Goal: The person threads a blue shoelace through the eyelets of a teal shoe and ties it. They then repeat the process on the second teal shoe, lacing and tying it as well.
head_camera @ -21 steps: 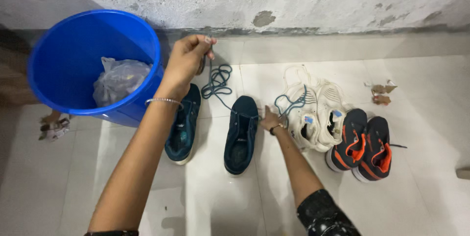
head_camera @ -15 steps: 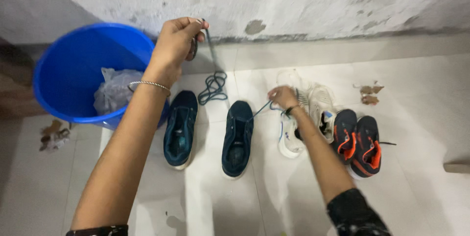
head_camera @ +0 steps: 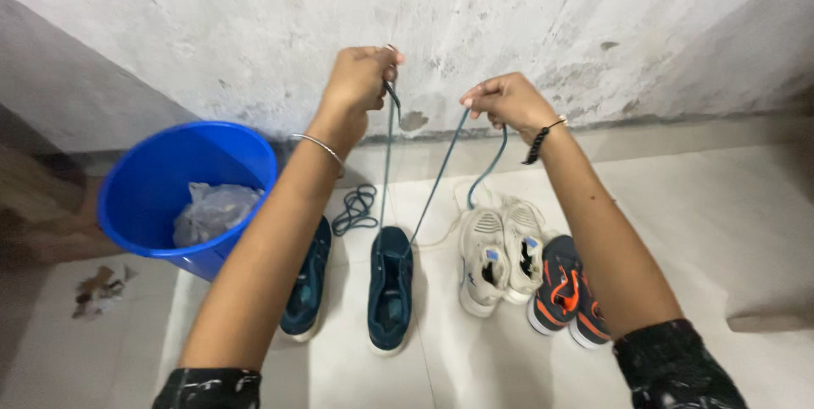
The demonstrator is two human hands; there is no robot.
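1. Shoelace (head_camera: 441, 173): in the head view this dark teal lace runs up from the dark teal shoe (head_camera: 390, 289), which lies on the pale tiled floor (head_camera: 746, 231), to both raised hands, taut in two strands, with a loop hanging under the right hand.
2. The left hand (head_camera: 360, 78) is closed in a loose fist, pinching one strand of the shoelace in front of the rough grey wall (head_camera: 551, 19); a thin bangle sits on that wrist.
3. The right hand (head_camera: 507, 102) pinches the other strand between curled fingers; a black cord is tied at its wrist.
4. A second teal shoe (head_camera: 307, 282) lies partly behind the left forearm, with a loose coiled lace (head_camera: 354, 209) on the floor above it.
5. Right of the laced shoe stand a white pair (head_camera: 500, 255) and a black-and-orange pair (head_camera: 563, 292).
6. At the left a blue bucket (head_camera: 153, 184) holds a crumpled clear plastic bag (head_camera: 212, 210).
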